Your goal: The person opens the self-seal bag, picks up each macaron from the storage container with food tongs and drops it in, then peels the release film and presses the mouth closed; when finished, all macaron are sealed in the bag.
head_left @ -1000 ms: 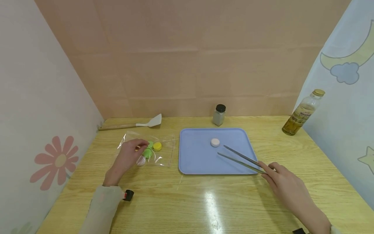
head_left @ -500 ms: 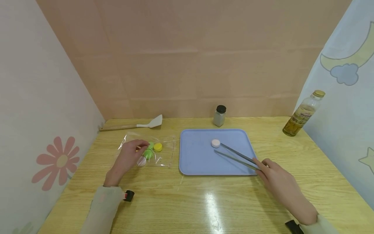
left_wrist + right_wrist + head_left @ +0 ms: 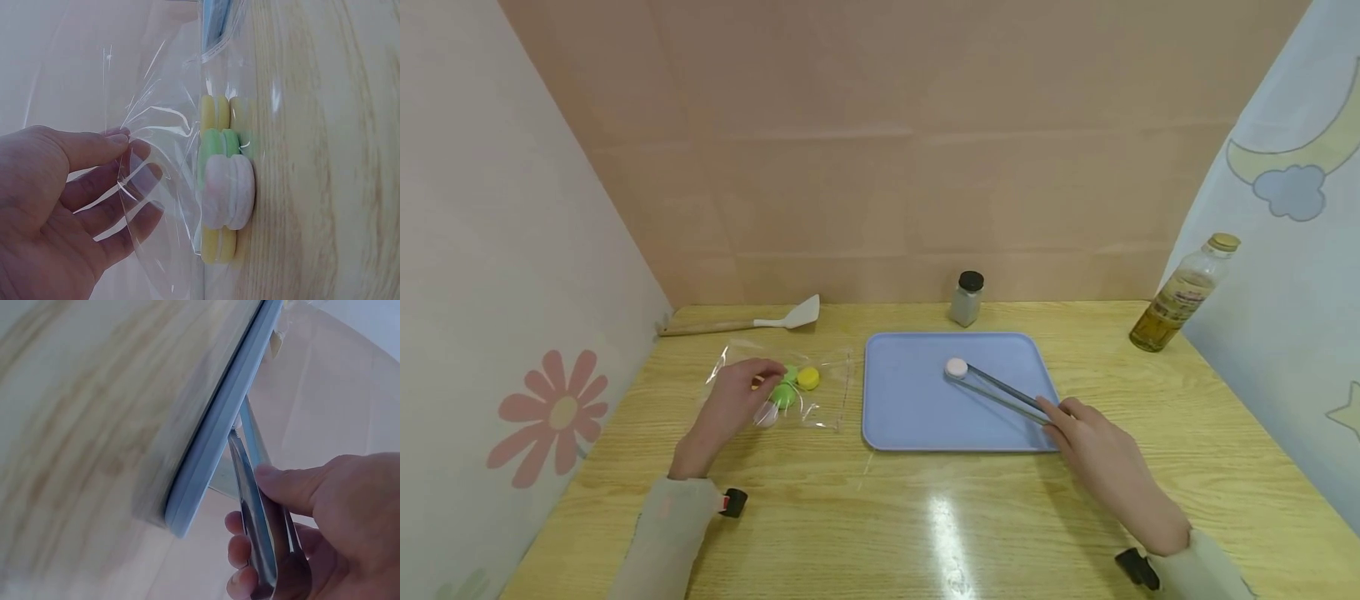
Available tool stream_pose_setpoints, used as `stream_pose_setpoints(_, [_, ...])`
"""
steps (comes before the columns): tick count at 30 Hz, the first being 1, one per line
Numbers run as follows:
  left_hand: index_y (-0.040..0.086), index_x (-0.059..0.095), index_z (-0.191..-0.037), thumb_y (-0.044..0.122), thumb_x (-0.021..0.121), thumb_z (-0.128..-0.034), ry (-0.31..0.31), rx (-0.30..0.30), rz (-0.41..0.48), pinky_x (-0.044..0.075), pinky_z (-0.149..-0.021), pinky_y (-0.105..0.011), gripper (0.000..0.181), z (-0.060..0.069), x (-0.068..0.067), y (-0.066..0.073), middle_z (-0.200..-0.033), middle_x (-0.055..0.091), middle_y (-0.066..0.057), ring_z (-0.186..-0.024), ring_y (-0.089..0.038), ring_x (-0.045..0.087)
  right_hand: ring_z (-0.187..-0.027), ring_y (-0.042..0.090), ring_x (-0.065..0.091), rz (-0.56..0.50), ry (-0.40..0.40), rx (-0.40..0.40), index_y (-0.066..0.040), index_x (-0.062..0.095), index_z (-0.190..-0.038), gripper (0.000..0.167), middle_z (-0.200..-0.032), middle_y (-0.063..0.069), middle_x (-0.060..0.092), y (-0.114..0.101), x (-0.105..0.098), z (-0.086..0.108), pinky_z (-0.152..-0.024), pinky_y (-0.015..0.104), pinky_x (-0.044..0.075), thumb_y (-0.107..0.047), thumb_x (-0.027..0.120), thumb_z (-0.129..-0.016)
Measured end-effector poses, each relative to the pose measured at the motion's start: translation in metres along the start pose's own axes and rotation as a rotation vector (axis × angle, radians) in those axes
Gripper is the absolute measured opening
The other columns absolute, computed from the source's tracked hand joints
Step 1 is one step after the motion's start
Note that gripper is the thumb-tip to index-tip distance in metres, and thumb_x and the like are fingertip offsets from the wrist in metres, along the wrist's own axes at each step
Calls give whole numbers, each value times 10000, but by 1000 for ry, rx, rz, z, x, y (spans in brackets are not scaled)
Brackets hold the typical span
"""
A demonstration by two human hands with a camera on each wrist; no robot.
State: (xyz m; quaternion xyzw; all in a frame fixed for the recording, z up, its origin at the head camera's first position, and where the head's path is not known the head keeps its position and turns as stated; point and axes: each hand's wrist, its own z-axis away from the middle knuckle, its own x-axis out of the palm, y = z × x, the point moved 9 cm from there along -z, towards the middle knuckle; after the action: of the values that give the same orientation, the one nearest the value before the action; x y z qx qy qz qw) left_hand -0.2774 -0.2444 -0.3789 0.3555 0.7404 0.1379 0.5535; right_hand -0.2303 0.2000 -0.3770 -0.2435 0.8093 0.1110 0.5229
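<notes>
On the blue tray [image 3: 902,417] in the head view, a pale cookie [image 3: 956,367] lies between the tips of the tongs [image 3: 1003,386], beyond the grip of the right hand [image 3: 1097,454]; behind the tray, the wooden surface [image 3: 820,525] meets a beige wall [image 3: 790,183]. Left wrist view: the left hand [image 3: 47,200] pinches a clear bag [image 3: 172,206]. Right wrist view: fingers [image 3: 240,552] curl round the tongs beside the tray.

1. The left hand [image 3: 735,398] is pinching a clear bag [image 3: 832,398]; yellow, green and pale macarons [image 3: 783,396] are lying inside it.
2. The right hand [image 3: 1101,458] is gripping slanted metal tongs [image 3: 1005,386].
3. A round whitish-pink macaron [image 3: 956,368] is lying flat on the blue tray [image 3: 895,421], between the tongs' tips.
</notes>
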Motion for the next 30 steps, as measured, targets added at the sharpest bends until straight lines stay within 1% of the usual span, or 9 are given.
stream_pose_setpoints(13, [-52, 730, -1058, -31, 658, -953, 5, 2, -5, 587, -809, -464, 130, -1, -1, 2, -1025, 730, -137, -923, -277, 685, -584, 32, 332, -1, 58, -56, -18, 714, -1228, 457, -824, -11, 543, -8, -5, -2, -432, 196, 311, -28, 831, -787])
stream_pose_setpoints(19, [-47, 732, -1060, -31, 658, -955, 10, 1, -5, 585, -813, -472, 130, 0, -2, 3, -1025, 731, -132, -923, -278, 686, -618, 68, 408, -22, 104, -111, -43, 706, -1251, 501, -866, 9, 581, -27, -12, -10, -454, 207, 379, -25, 840, -768])
stream_pose_setpoints(20, [-45, 733, -1060, -29, 661, -955, 9, -2, -3, 585, -814, -470, 129, 1, -1, 3, -1025, 732, -129, -923, -276, 687, -623, 76, 422, -28, 111, -128, -44, 704, -1255, 493, -874, 14, 587, -32, -13, -11, -459, 210, 391, -31, 834, -779])
stream_pose_setpoints(22, [-44, 734, -1062, -28, 661, -956, 8, -1, 3, 584, -817, -472, 129, 1, -2, 3, -1028, 732, -128, -925, -276, 687, -626, 84, 439, -32, 120, -166, -43, 700, -1262, 354, -891, 22, 597, -41, -12, -14, -466, 213, 404, -161, 748, -932])
stream_pose_setpoints(23, [-44, 734, -1061, -28, 661, -956, 9, 0, 4, 583, -817, -474, 129, 1, -2, 4, -1026, 732, -127, -925, -276, 686, -626, 89, 448, -35, 122, -183, -41, 697, -1265, 330, -898, 27, 601, -45, -11, -16, -470, 216, 413, -205, 697, -979])
stream_pose_setpoints(25, [-43, 735, -1058, -27, 664, -955, 13, 4, 4, 584, -812, -474, 126, 1, -2, 5, -1022, 733, -125, -921, -275, 686, -632, 111, 479, -39, 125, -218, -36, 700, -1257, 340, -905, 34, 609, -53, -7, -19, -479, 229, 434, -278, 604, -1036])
stream_pose_setpoints(26, [-43, 734, -1057, -26, 662, -956, 14, 9, 5, 583, -810, -477, 126, 2, -3, 5, -1020, 732, -127, -919, -277, 685, -639, 123, 498, -40, 123, -230, -41, 700, -1257, 341, -912, 35, 613, -57, -5, -20, -482, 235, 444, -282, 597, -1039])
stream_pose_setpoints(27, [-43, 735, -1055, -25, 663, -955, 17, 12, 4, 584, -808, -477, 125, 2, -3, 6, -1018, 732, -127, -916, -276, 685, -643, 136, 508, -38, 120, -241, -42, 700, -1254, 339, -914, 36, 615, -61, -3, -22, -488, 240, 452, -281, 607, -1032])
stream_pose_setpoints(30, [-43, 736, -1052, -23, 665, -952, 23, 14, 4, 584, -802, -476, 124, 2, -3, 7, -1013, 734, -123, -912, -273, 685, -664, 171, 544, -41, 111, -269, -47, 707, -1245, 392, -922, 40, 629, -73, 3, -28, -518, 264, 490, -135, 792, -873])
